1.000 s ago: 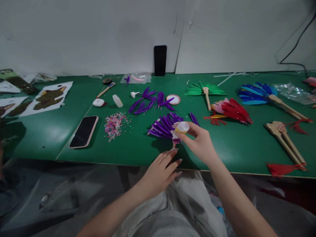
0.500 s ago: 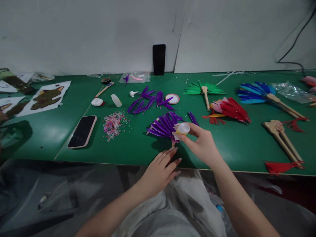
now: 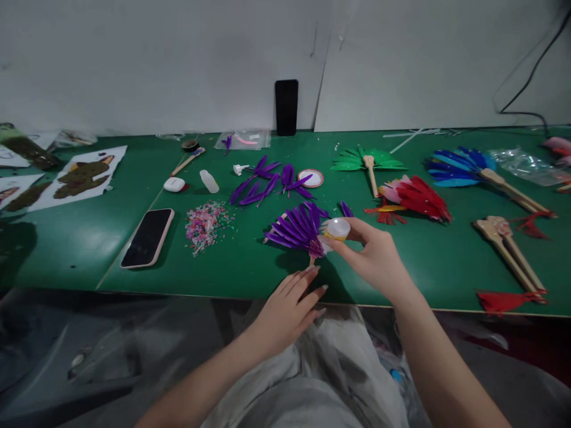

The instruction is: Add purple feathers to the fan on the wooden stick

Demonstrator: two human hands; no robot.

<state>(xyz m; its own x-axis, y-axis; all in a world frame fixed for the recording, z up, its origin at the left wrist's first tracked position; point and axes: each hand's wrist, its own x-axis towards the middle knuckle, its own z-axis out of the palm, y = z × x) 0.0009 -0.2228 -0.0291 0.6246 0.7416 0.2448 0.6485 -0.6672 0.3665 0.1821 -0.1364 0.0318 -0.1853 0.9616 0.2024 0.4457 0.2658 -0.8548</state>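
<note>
A purple feather fan [image 3: 292, 229] has its feathers spread to the upper left of a short wooden handle. My left hand [image 3: 289, 303] is closed on the lower handle, fingers fairly straight and covering most of it. In my right hand [image 3: 372, 249] a small bottle [image 3: 338, 227] with a yellow label is pinched between thumb and fingers. Its round translucent base points up, and its lower end is just right of where the feathers meet the handle. I cannot tell whether it touches them. One loose purple feather [image 3: 346, 209] lies behind the bottle.
Loose purple feathers [image 3: 263, 181], a small translucent bottle [image 3: 209, 181], a confetti-like pile [image 3: 206, 226] and a phone [image 3: 148, 238] lie leftward. Green [image 3: 369, 163], red [image 3: 419, 199] and blue [image 3: 461, 166] feather pieces lie rightward. Another phone [image 3: 286, 107] leans on the wall.
My right hand and the bottle have shifted slightly right, away from the base of the purple feathers, which now shows more. My left hand and the fan are almost unmoved.
</note>
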